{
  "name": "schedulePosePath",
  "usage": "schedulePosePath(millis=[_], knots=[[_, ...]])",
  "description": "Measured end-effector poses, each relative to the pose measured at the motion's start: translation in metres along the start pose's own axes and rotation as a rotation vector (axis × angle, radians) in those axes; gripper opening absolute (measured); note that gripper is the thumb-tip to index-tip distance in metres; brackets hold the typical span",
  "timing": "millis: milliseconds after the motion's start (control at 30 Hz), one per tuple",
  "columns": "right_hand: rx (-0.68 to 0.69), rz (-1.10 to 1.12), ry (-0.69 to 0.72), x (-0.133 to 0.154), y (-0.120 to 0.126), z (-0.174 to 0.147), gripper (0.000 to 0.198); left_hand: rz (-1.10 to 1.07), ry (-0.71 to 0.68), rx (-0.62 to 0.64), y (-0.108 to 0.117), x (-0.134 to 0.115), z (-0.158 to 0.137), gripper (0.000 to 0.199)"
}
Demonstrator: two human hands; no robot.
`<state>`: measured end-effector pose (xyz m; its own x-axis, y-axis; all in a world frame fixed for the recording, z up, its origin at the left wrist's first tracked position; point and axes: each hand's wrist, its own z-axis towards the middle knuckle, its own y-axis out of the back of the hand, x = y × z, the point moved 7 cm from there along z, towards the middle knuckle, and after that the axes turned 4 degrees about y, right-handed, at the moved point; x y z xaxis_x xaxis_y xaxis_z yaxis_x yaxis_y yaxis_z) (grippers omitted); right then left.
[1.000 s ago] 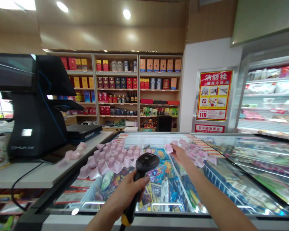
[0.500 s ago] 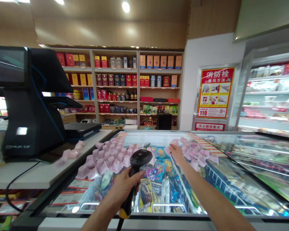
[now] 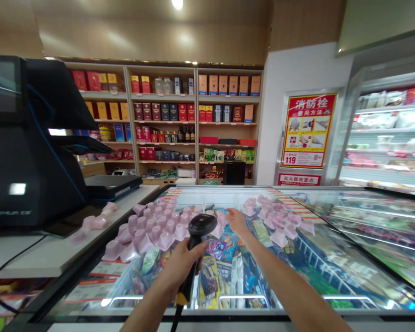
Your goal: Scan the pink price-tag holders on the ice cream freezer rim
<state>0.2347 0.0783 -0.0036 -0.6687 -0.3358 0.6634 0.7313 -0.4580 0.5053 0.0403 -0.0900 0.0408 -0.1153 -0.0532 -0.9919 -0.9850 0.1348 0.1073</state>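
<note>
My left hand (image 3: 184, 259) is wrapped around the handle of a black barcode scanner (image 3: 202, 224) with a yellow part near its base and a cable hanging down. The scanner's head is over the middle of the freezer's glass top. My right hand (image 3: 237, 222) reaches forward over the glass, fingers stretched out and seemingly holding nothing. Close to its left stand a few pink cups (image 3: 217, 228) at the edge of a large group of small pink cups (image 3: 156, 226). To its right lies a smaller group of pink cups (image 3: 280, 217), some showing printed film tops.
A chest freezer (image 3: 200, 313) holds bagged goods under its glass. On the white counter (image 3: 31, 258) at left stand a black cash register (image 3: 38, 161) and several more pink cups (image 3: 96, 221). Stocked shelves (image 3: 166, 122) line the back; a fire-hydrant sign (image 3: 308, 131) hangs at right.
My right hand has moved left, from the right-hand group of cups toward the larger group. My left hand keeps the scanner in nearly the same place. The view has shifted slightly.
</note>
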Motion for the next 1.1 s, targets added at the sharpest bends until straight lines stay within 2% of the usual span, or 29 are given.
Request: schedulePosePath(millis=[100,233,367,467,533,600,667,733,800,900,1100], knots=[[-0.064,-0.084,0.015,-0.016,0.05,-0.005,0.029,-0.016,-0.007,0.024,-0.008,-0.001,-0.004,0.029],[-0.081,-0.379,0.031,-0.041,0.116,-0.024,0.028,-0.041,0.024,0.082,-0.022,0.001,-0.008,0.031],[-0.003,-0.616,0.018,-0.056,0.144,-0.05,0.023,-0.035,0.049,0.117,-0.038,0.002,-0.015,0.031],[0.033,-0.585,0.034,-0.056,0.146,-0.062,0.019,-0.035,0.025,0.155,-0.047,-0.001,-0.023,0.03],[0.0,-0.44,0.014,-0.054,0.145,-0.063,0.018,-0.034,0.026,0.183,-0.05,-0.001,-0.028,0.03],[-0.085,-0.164,-0.096,-0.057,0.145,-0.059,0.016,-0.037,0.045,0.206,-0.049,-0.001,-0.031,0.03],[-0.15,0.227,-0.27,-0.066,0.138,-0.054,0.018,-0.049,0.059,0.212,-0.045,-0.001,-0.034,0.031],[-0.139,0.618,-0.409,-0.069,0.121,-0.048,0.019,-0.06,0.067,0.21,-0.04,-0.002,-0.035,0.032],[-0.085,0.883,-0.465,-0.063,0.102,-0.041,0.016,-0.066,0.067,0.211,-0.036,-0.004,-0.036,0.032],[-0.033,1.024,-0.454,-0.05,0.083,-0.032,0.011,-0.062,0.054,0.219,-0.033,-0.004,-0.036,0.033],[0.018,1.058,-0.444,-0.034,0.063,-0.028,0.013,-0.027,0.018,0.221,-0.026,-0.001,-0.029,0.031]])
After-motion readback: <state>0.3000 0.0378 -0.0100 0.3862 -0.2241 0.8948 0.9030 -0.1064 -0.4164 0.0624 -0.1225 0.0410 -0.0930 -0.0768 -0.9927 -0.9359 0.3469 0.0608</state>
